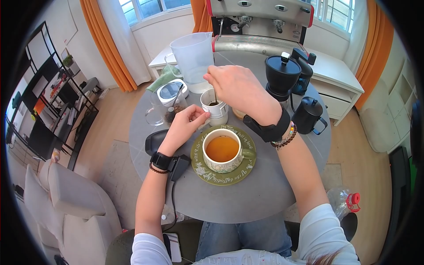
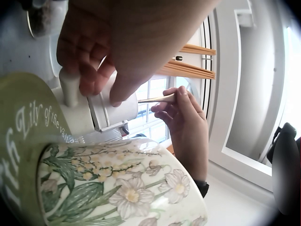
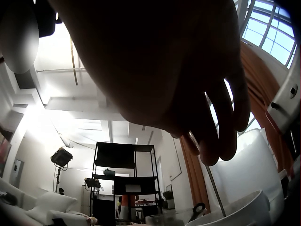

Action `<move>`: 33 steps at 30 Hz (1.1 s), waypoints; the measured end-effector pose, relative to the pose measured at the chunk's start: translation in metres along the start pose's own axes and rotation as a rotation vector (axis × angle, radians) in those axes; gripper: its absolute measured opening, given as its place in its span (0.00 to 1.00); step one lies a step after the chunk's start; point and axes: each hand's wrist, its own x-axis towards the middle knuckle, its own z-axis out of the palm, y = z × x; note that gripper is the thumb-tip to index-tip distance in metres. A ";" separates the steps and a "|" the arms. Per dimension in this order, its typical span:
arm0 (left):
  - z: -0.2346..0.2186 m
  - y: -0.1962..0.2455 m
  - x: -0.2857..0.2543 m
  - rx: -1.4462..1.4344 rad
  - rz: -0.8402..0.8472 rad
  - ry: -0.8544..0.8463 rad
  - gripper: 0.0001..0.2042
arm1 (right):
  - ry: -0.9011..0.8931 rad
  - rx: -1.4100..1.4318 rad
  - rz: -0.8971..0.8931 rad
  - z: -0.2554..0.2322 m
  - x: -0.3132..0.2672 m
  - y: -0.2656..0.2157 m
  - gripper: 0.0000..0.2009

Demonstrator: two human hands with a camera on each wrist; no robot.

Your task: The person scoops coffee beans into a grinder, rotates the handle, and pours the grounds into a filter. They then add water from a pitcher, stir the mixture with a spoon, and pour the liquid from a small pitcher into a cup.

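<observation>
In the head view a small white cup (image 1: 217, 115) stands behind the teacup, with dark matter inside. My right hand (image 1: 240, 88) is above it and pinches a slim metal spoon (image 2: 159, 99), whose lower end dips inside the cup; its tip is hidden. At the cup's left side, my left hand (image 1: 183, 128) grips with curled fingers, the thumb (image 2: 121, 94) against its wall. Nearer to me, a flowered teacup (image 1: 222, 166) of amber liquid sits on a green saucer (image 1: 201, 171) with white lettering.
Behind the hands are a clear plastic pitcher (image 1: 192, 57), a jar of beans (image 1: 179, 108) and a glass mug (image 1: 153, 115). A black grinder (image 1: 282, 75) and black kettle (image 1: 310, 115) stand right, an espresso machine (image 1: 260, 26) beyond. A black device (image 1: 155, 142) lies left.
</observation>
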 end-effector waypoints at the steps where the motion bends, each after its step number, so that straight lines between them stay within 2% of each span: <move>1: 0.000 0.000 0.000 0.003 0.001 0.001 0.12 | 0.011 -0.030 0.004 -0.001 0.000 0.000 0.11; 4: 0.000 0.001 0.000 0.003 -0.001 0.002 0.12 | 0.079 -0.059 -0.055 0.004 0.001 0.006 0.11; 13: 0.000 -0.001 0.001 -0.002 -0.002 0.005 0.12 | 0.001 0.041 -0.018 -0.001 0.000 -0.003 0.11; 25: 0.000 -0.002 0.001 0.003 0.019 0.014 0.12 | 0.009 -0.033 -0.035 0.004 -0.001 0.002 0.11; 28: 0.000 -0.001 0.001 0.009 0.008 0.015 0.12 | 0.071 -0.054 -0.068 0.006 -0.001 0.005 0.11; 33: 0.000 -0.002 0.001 0.004 0.017 0.015 0.12 | -0.005 0.002 -0.049 0.002 0.000 -0.002 0.11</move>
